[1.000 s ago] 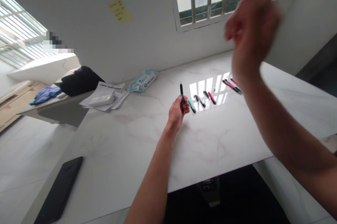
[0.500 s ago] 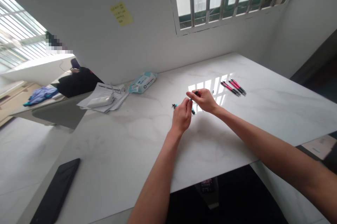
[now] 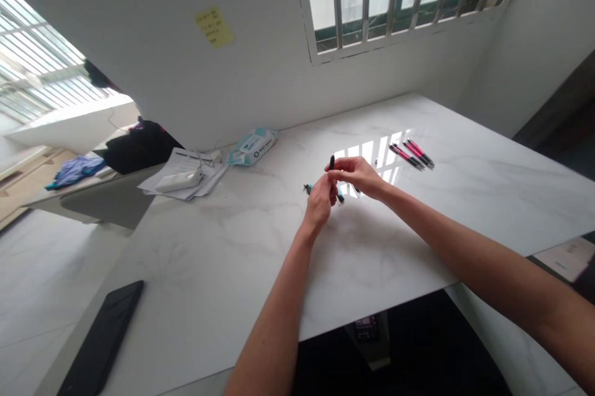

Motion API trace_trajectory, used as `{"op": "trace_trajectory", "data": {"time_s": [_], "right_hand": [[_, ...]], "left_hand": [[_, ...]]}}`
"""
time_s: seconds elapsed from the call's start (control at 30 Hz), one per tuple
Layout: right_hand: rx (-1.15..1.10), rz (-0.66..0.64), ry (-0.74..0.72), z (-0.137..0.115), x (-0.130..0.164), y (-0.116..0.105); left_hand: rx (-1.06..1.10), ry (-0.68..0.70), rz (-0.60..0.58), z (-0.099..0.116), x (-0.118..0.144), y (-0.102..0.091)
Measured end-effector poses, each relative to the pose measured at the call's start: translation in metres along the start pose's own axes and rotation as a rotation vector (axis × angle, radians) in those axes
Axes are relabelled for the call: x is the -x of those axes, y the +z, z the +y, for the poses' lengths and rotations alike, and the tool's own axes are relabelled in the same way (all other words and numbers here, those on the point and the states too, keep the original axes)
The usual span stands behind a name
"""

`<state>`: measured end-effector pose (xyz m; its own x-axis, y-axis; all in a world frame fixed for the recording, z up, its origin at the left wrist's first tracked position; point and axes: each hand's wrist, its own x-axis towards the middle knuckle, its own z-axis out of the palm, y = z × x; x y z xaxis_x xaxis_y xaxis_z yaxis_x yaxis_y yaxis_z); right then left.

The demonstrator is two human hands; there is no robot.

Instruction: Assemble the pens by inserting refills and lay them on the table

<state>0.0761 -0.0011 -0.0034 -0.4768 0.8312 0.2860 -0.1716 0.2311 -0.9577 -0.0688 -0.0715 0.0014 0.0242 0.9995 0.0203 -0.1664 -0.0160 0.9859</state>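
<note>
Close together over the table, my left hand (image 3: 320, 202) and my right hand (image 3: 360, 176) meet at a pen (image 3: 331, 162). Its black end points up out of my left fist, whose fingers wrap round the lower part and hide it. Thumb and fingertips of my right hand pinch the black end from the right. Teal-and-black pen pieces (image 3: 341, 197) lie on the table just behind and beside my left hand, partly covered by it. A small dark piece (image 3: 357, 189) rests under my right hand.
Several red-and-black pens (image 3: 419, 153) lie to the right on the white marbled table (image 3: 223, 272). A wipes packet (image 3: 253, 147) and papers (image 3: 211, 182) with a white device (image 3: 180, 181) are at the back left. A black tablet-like slab (image 3: 105, 337) lies front left.
The pen now stands more upright, its black end showing above my left hand. My right hand's fingers have straightened and shifted slightly; more of the small pieces beneath them shows.
</note>
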Motion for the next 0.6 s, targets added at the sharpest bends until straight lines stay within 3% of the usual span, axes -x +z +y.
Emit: {"op": "trace_trajectory", "data": {"time_s": [0.23,0.4,0.6], "right_hand": [[-0.16,0.013,0.04,0.005,-0.0008,0.0007],[-0.16,0.14,-0.004,0.0059,-0.0019,0.0016],[-0.148,0.061,0.012,0.0004,-0.0007,0.0]], "left_hand": [[0.068,-0.046,-0.016,-0.0052,-0.0022,-0.0014],[0.053,-0.074,-0.018,-0.0079,-0.0012,-0.0011],[0.117,-0.105,-0.008,-0.0074,-0.0009,0.0026]]}}
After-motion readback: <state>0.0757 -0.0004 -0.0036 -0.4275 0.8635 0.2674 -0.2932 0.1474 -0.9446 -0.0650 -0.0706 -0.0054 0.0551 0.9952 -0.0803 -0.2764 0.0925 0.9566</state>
